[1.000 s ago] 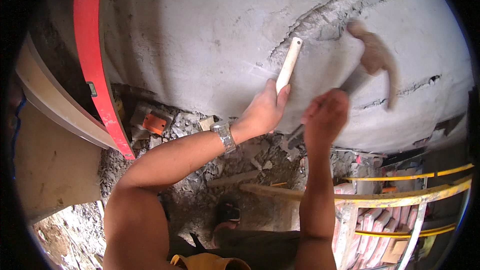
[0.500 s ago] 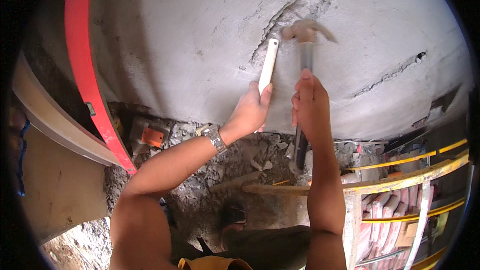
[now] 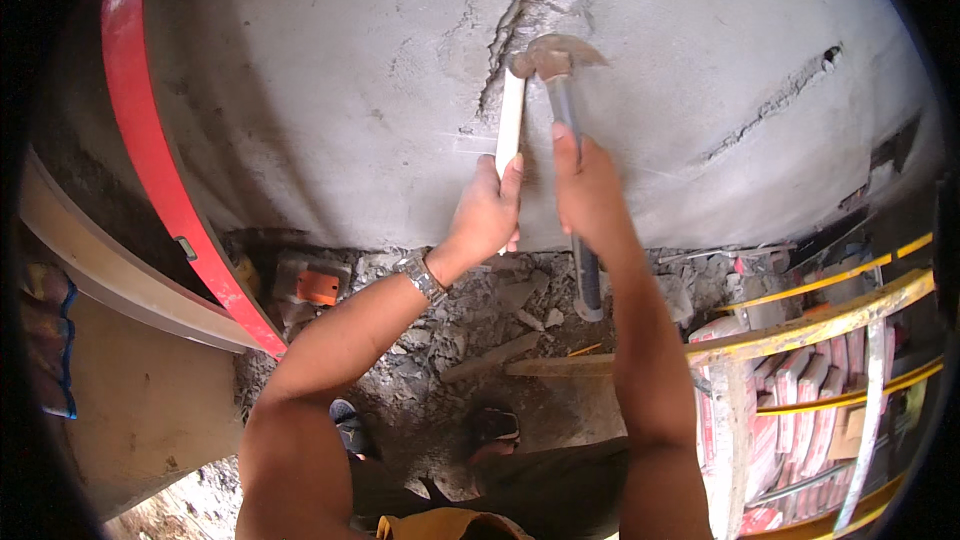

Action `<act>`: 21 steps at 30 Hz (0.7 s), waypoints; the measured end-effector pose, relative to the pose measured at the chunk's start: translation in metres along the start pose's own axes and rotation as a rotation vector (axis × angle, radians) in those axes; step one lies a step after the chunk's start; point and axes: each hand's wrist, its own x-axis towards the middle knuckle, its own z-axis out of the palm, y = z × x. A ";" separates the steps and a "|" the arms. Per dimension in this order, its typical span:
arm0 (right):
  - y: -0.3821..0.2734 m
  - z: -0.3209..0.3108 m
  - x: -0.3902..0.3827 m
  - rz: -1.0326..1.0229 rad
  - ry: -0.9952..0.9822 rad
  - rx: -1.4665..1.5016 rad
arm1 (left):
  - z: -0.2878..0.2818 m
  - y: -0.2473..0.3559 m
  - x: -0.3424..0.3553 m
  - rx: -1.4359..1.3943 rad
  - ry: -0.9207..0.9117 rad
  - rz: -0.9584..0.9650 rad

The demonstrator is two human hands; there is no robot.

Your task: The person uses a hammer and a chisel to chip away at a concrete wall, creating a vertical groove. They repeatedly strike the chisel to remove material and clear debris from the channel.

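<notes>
My left hand is closed round a slim white stick-like tool, which points up along the grey wall. The lower part of that tool is hidden by my fingers, so I cannot tell its kind. Closed on the dark grip of a claw hammer is my right hand. The hammer's striking face meets the upper end of the white tool, while its claw points right. Just above them a rough groove runs up through the plaster.
A long red spirit level leans at the left. Rubble lies along the wall's foot, beside an orange object. At the right are a yellow ladder-like frame and stacked packages. A second, shorter groove marks the wall.
The hammer head has moved left onto the white tool's end; before, it was apart from it and blurred. The view has shifted slightly. Both hands keep their grips.
</notes>
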 end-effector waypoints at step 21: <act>-0.028 -0.017 -0.013 0.082 -0.069 0.159 | -0.008 -0.001 -0.003 -0.062 0.021 -0.027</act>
